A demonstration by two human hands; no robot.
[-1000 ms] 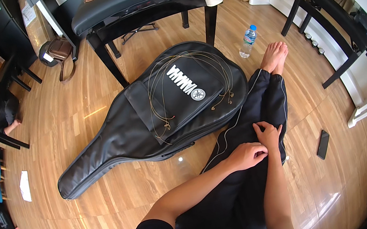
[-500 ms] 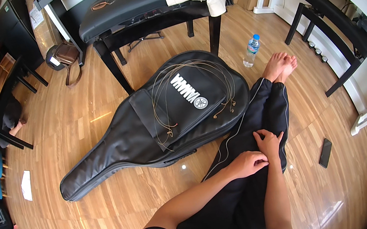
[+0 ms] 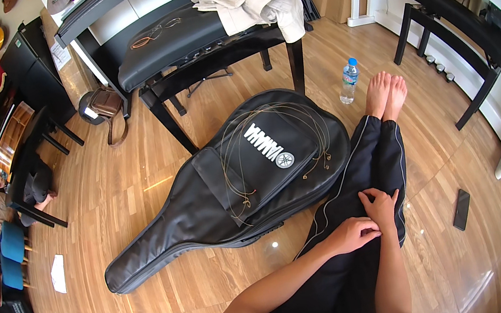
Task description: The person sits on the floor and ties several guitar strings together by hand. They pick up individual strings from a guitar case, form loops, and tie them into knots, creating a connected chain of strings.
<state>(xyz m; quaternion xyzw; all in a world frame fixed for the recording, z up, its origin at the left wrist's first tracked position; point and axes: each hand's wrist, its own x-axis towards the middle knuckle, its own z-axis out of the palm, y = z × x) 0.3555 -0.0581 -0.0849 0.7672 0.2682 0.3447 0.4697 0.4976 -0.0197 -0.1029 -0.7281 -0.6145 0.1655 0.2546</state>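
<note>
My left hand (image 3: 353, 234) is closed, its curled fingertips touching my right wrist; no object shows in it. My right hand (image 3: 380, 209) lies on my dark trouser leg below the knee, thumb and little finger apart, holding nothing. Left of my legs a black padded guitar bag (image 3: 194, 214) lies flat on the floor, its narrow neck end pointing to the lower left. Loose coils of thin guitar strings (image 3: 225, 173) rest across its wide end. Some string ends are curled into small tangles near the pocket's edges.
A water bottle (image 3: 349, 81) stands beyond the bag, near my bare feet. A phone (image 3: 461, 210) lies on the right, a white paper (image 3: 58, 274) on the left. Behind stands a black bench (image 3: 178, 39) with glasses and a beige cloth (image 3: 248, 1). Another person sits far left.
The whole view has shifted, so things appear lower and slightly further right. My hands keep nearly the same pose on my leg. The bag and strings lie as before.
</note>
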